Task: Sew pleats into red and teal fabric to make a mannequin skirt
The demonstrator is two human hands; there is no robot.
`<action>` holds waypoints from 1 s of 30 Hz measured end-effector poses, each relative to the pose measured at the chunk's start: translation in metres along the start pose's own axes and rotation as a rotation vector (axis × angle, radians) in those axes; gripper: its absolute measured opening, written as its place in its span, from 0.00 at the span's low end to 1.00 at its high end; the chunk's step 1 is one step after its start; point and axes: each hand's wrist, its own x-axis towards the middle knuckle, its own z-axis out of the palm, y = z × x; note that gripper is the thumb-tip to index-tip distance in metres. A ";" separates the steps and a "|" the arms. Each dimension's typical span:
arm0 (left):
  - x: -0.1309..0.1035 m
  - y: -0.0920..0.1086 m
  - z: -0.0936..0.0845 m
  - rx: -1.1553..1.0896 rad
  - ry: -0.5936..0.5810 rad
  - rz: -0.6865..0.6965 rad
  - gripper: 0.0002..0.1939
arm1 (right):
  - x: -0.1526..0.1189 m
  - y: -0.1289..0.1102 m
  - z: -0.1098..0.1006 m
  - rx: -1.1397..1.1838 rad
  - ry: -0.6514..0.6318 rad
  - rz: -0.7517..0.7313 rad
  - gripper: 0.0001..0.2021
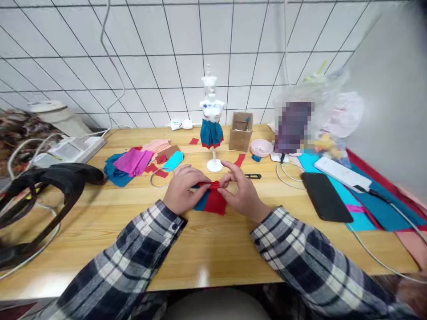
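Between my hands, just above the table, is a piece of red and teal fabric [215,202], its upper edge gathered in folds. My left hand [185,189] pinches that edge at the left, thumb and fingers together. At the right end of the folds, the thumb and fingers of my right hand [240,191] close on the same fabric, with the index finger raised. Behind them stands a small white doll dress form [212,109] wearing a pleated teal skirt [211,133] with a red hem. A black thread snipper [253,176] lies beyond my right hand.
Fabric scraps [133,162] and a metal hoop [153,178] lie to the left. A cardboard box [240,132] and a pink bowl [261,147] stand behind. At right are a black phone [327,197], a white power bank [343,173] and cables. A black strap device [43,195] sits far left.
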 end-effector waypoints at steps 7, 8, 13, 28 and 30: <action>0.001 0.003 0.004 -0.087 0.030 -0.082 0.04 | 0.000 0.004 0.001 -0.073 0.033 0.033 0.35; 0.001 0.003 0.005 -0.098 0.042 -0.092 0.04 | 0.000 0.004 0.001 -0.090 0.039 0.041 0.35; 0.003 0.005 0.008 -0.111 0.045 -0.093 0.05 | 0.001 0.003 0.002 -0.055 0.037 0.084 0.34; 0.000 0.008 0.009 -0.040 -0.035 -0.081 0.10 | 0.000 0.004 0.005 0.095 0.067 0.196 0.33; 0.000 0.009 0.008 -0.030 -0.054 -0.066 0.11 | 0.000 0.004 0.006 0.095 0.071 0.211 0.33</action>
